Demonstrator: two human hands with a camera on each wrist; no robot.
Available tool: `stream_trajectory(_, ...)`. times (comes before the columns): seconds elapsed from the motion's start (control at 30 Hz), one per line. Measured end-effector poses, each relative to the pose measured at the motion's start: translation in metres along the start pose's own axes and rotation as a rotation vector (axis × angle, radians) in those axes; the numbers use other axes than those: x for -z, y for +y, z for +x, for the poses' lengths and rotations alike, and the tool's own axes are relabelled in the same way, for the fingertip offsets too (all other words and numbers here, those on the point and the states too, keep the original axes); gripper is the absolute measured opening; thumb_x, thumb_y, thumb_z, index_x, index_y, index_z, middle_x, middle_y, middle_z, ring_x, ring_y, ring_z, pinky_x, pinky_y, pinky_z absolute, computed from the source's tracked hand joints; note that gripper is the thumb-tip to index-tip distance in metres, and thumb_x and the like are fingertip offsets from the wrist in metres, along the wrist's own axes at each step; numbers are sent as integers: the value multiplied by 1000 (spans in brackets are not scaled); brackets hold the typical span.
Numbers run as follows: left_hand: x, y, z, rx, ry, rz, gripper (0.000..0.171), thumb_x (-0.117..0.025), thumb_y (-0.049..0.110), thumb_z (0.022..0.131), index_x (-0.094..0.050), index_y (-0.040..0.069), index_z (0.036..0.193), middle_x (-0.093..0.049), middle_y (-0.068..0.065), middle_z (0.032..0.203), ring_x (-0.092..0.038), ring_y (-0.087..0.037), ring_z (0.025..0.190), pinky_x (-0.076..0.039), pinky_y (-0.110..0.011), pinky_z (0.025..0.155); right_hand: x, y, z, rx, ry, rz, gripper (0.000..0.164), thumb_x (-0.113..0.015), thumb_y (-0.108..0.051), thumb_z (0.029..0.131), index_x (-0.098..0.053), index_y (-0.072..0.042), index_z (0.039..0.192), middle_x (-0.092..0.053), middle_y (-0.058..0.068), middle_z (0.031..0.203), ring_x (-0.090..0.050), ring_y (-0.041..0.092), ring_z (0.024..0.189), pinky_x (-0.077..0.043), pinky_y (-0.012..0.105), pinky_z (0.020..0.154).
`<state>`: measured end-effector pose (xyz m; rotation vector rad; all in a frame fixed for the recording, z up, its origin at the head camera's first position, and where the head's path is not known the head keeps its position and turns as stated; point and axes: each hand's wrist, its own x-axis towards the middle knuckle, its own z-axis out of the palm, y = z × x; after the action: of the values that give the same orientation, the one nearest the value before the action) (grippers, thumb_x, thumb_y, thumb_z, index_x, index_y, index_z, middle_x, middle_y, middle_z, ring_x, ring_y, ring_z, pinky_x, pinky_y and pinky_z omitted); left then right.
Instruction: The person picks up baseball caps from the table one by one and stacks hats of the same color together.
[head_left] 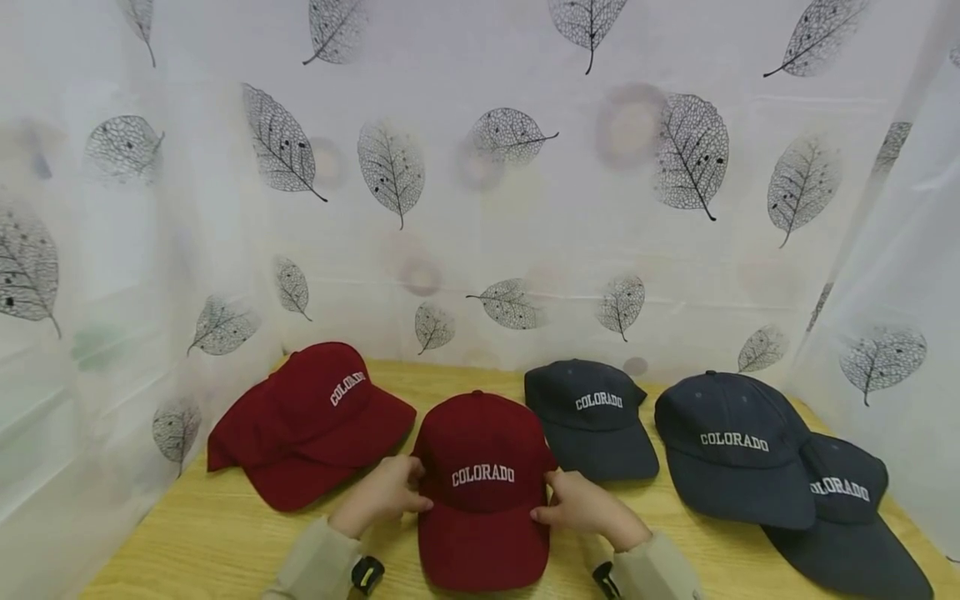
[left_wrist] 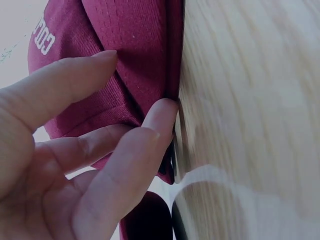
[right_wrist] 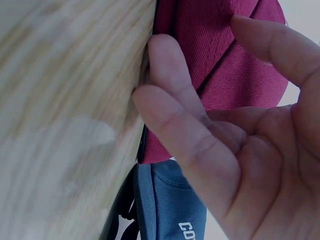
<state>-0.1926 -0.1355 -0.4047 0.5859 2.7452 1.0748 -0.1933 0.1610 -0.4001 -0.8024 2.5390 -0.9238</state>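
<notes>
A red baseball cap [head_left: 483,437] with white COLORADO lettering sits upright at the front middle of the table, its brim pointing toward me. My left hand [head_left: 384,495] holds its left side, the thumb [left_wrist: 82,77] lying where the brim meets the crown. Other fingers of that hand reach down to the cap's lower edge, close to the tabletop. On the opposite side my right hand [head_left: 588,505] grips the cap in the same way, thumb against the brim's seam and fingertips [right_wrist: 160,107] low by the wood. Inside the cap is hidden.
Another red cap [head_left: 311,425], overlapping more red cloth, lies to the left. Behind and right is a dark navy cap [head_left: 588,421]. Two more navy caps, one [head_left: 727,450] overlapping the other [head_left: 855,533], lie farther right. A leaf-printed curtain [head_left: 480,250] surrounds the wooden table [head_left: 172,542].
</notes>
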Motion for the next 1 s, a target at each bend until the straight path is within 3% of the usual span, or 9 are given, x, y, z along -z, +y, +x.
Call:
stream_trajectory(0.27,5,2,0,6,2,37,36,-73,11,67,-57,-9,92,-58,-12,83,-53,-23,74,-45,-37,67,-2,-4,3,22,14,-13,24,-63,-19,81,-51,2,84,-53,2,63,-48,10,52,-40,26,49)
stream_trajectory(0.5,13,-7,-5,12,-28,18,34,-72,11,69,-58,-10,92,-58,-10,79,-54,-21,69,-46,-33,62,-14,-7,8,17,14,24,26,-62,-20,83,-52,4,90,-54,0,61,-50,11,50,-41,25,50)
stream_trajectory(0.73,9,-11,-5,7,-37,-17,33,-71,11,70,-57,-10,91,-57,-9,75,-53,-19,62,-45,-30,56,-14,-8,4,5,10,16,28,-61,-21,83,-51,4,91,-52,-1,59,-49,11,50,-40,26,50)
stream_trajectory(1.0,5,-7,-4,-9,-21,32,34,-70,12,70,-59,-13,90,-60,-14,78,-53,-19,66,-46,-33,61,-11,-5,2,-1,4,14,39,-63,-24,82,-50,8,99,-52,-2,62,-48,10,52,-40,26,50)
